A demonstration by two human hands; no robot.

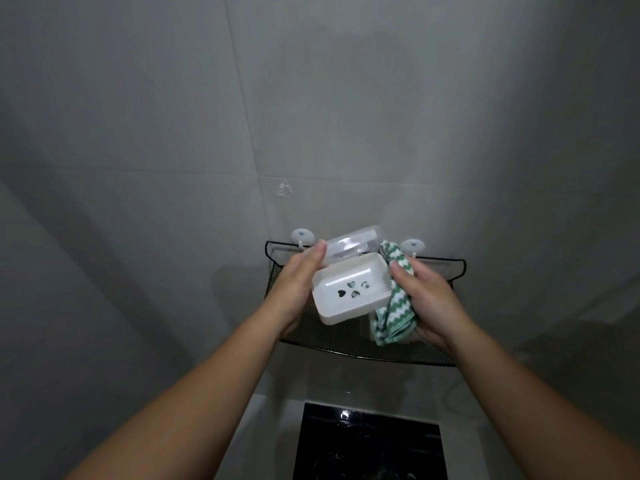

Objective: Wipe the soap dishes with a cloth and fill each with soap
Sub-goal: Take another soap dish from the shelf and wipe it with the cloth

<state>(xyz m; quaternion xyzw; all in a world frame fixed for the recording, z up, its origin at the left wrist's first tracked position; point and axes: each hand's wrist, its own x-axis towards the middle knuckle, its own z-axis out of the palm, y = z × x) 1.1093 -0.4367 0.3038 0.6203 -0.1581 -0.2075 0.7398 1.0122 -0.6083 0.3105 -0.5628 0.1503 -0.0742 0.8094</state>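
Observation:
A white soap dish [349,292] with heart-shaped drain holes is held up in front of the wall shelf, its clear lid [349,244] hinged open at the back. My left hand [298,282] grips the dish from its left side, thumb up by the lid. A green-and-white zigzag cloth [394,306] is bunched in my right hand [426,299], which holds it against the right side of the dish. The dish's inside shows no soap.
A black mesh wall shelf [346,337] hangs on two white suction hooks [302,234] behind and below my hands. Grey tiled wall fills the background. Below, a dark glossy rectangular opening [367,441] sits in a pale surface.

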